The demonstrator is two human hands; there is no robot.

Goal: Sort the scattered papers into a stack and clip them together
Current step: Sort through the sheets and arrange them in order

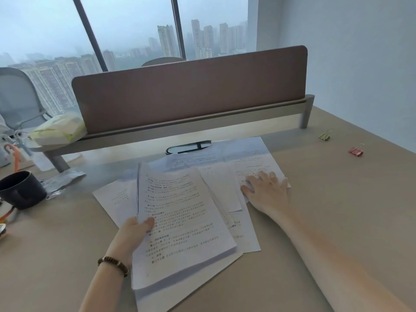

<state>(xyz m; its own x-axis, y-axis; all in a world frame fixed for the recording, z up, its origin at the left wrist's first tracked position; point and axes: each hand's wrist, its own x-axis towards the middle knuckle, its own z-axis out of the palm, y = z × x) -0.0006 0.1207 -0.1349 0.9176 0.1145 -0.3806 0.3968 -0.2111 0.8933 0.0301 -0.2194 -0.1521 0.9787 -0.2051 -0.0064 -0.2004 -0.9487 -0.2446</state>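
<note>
So a thin bundle of white printed sheets (180,221) is being pinched at its left edge by the left hand (135,233), thumb on top, probably so it's kept lifted as the growing stack. The right hand (266,190) is being laid flat, fingers spread, on a loose white printed page (252,163) just right of that bundle, likely to drag it in. More loose white pages (112,199) are lying under the bundle. A pink metal binder clip (356,151) and a green metal binder clip (325,135) are being left well to the right of the bundle on the beige desk (337,210), unused so far
</note>
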